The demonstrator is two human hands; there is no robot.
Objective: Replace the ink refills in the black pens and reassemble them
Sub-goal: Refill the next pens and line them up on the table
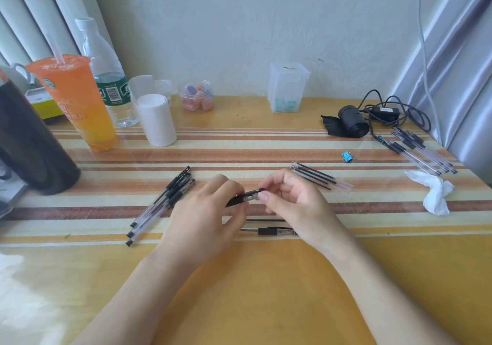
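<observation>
The landmark is the pen held at table centre. Left of it, a bundle of assembled pens is laid diagonally on the striped table. The left hand is closed round the pen's dark grip end, thumb and fingers pinching it; the right hand is pinched on the clear barrel end, thumb on top. The pen is judged light, stiff and slick: smooth plastic, best held at the rubbery grip section on one side and the barrel on the other, twisted rather than bent. Just below the held pen, a thin dark refill and a pen part with clip are laid flat, both partly covered by the hands. Right of the held pen, spare refills lie fanned; these are thin, likely flexible, and best picked up mid-length. Further right, another batch of pens is laid by a crumpled tissue. The pen's tip and the joint are hidden by fingers; whether a refill is inside cannot be told.
</observation>
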